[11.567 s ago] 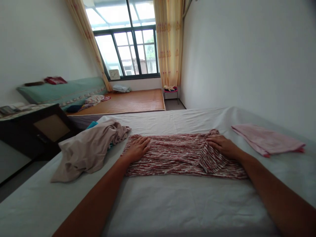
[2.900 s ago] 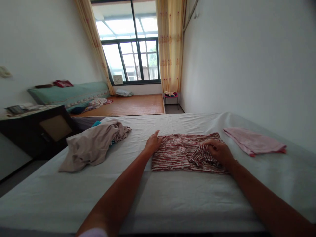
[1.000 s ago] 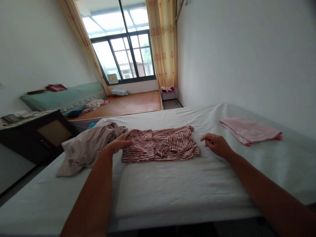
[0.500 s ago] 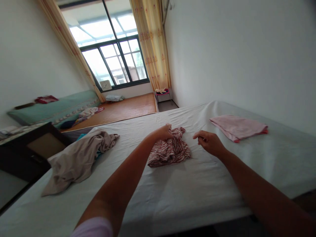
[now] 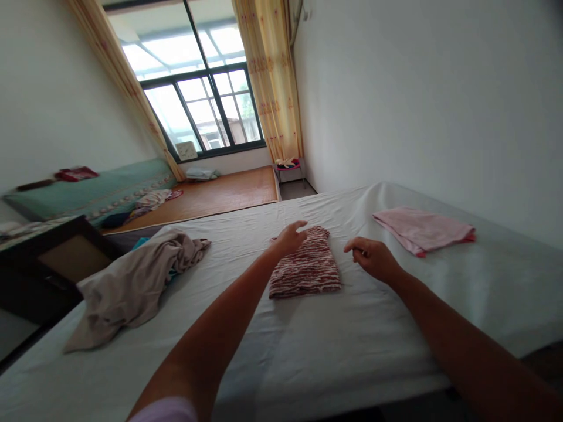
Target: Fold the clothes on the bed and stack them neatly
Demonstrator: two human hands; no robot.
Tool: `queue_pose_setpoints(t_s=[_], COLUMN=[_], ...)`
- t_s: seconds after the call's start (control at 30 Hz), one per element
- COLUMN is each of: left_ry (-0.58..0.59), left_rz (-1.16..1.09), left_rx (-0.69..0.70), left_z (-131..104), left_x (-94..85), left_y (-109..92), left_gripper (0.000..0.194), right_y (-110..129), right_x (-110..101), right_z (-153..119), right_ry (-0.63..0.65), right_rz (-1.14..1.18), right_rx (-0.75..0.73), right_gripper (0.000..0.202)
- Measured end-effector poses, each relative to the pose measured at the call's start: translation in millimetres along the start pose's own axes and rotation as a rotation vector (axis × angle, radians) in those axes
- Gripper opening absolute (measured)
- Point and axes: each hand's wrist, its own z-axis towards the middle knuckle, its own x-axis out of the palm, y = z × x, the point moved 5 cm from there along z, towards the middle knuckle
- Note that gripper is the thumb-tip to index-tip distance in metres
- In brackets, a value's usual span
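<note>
A striped garment in dark red and white lies in a flat, roughly square fold on the white bed sheet. My left hand is over its upper left corner, thumb and fingers apart, gripping nothing; whether the palm touches the cloth I cannot tell. Just right of the garment is my right hand, its fingers curled in with no cloth in them. Further right on the bed, a folded pink cloth lies flat.
A rumpled beige garment with teal cloth under it lies on the bed's left side. Beyond stand a dark cabinet, a second bed with a brown mat, a small stool and a window. A white wall borders the right.
The striped garment's bunched near part has come down flat and squared. My left hand has let go of it and its fingers have spread. My right hand has barely moved.
</note>
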Motion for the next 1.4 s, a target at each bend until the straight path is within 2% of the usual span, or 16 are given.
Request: queue_pose_setpoints(t_s=[0.1,0.17,0.27,0.37,0.43,0.5,0.63,0.73,0.8,0.87,0.93,0.97,1.03,1.1,1.2,1.4], left_ry=[0.111,0.156,0.196,0.204,0.212,0.219,0.23,0.234,0.242,0.262,0.287,0.301,0.332,0.362,0.397,0.404], left_rz=[0.135,0.238,0.361,0.407,0.414,0.413,0.407,0.413,0.414,0.412,0.4,0.387,0.348,0.3,0.26,0.304], left_rx=[0.216,0.353,0.462,0.535,0.581,0.611,0.657,0.663,0.658,0.655,0.662,0.676,0.72,0.755,0.755,0.719], left_z=[-40.1,-71.8,-110.5,-130.8,-136.2,-138.0,-140.3,-141.8,-142.3,-142.1,-141.2,-140.7,-139.6,-138.7,-138.1,-142.1], left_x=[-8.7,-6.4,5.1,14.1,16.5,16.5,15.3,14.3,13.7,14.0,16.1,17.9,22.2,25.7,27.3,26.4], left_y=[9.7,12.4,12.7,7.1,3.5,3.1,9.5,14.0,14.9,15.3,15.9,16.1,16.0,15.2,12.6,6.2], left_gripper=[0.036,0.038,0.047,0.049,0.047,0.047,0.046,0.046,0.045,0.044,0.044,0.044,0.044,0.043,0.041,0.046], right_y=[0.0,8.7,42.3,84.3,98.0,91.0,27.0,-20.1,-32.0,-21.3,8.9,27.6,62.0,83.2,86.2,52.8], right_x=[6.9,13.3,27.1,48.2,66.3,86.6,121.0,132.8,132.3,126.2,123.8,126.3,138.8,152.4,164.6,162.7], right_z=[-1.5,-2.1,1.2,13.4,26.8,42.8,77.5,97.6,105.0,106.2,99.6,93.5,77.7,64.3,59.9,77.5], right_ry=[0.0,0.003,0.073,0.229,0.341,0.433,0.496,0.449,0.369,0.236,0.159,0.175,0.332,0.476,0.558,0.505], right_rz=[0.011,0.02,0.025,0.009,-0.033,-0.118,-0.315,-0.412,-0.481,-0.533,-0.494,-0.433,-0.264,-0.178,-0.17,-0.254], right_rx=[0.025,0.045,-0.008,-0.165,-0.269,-0.34,-0.261,-0.116,-0.041,-0.046,-0.162,-0.247,-0.397,-0.466,-0.464,-0.368], right_gripper=[0.024,0.024,0.024,0.03,0.036,0.04,0.05,0.052,0.05,0.048,0.045,0.044,0.042,0.042,0.043,0.051])
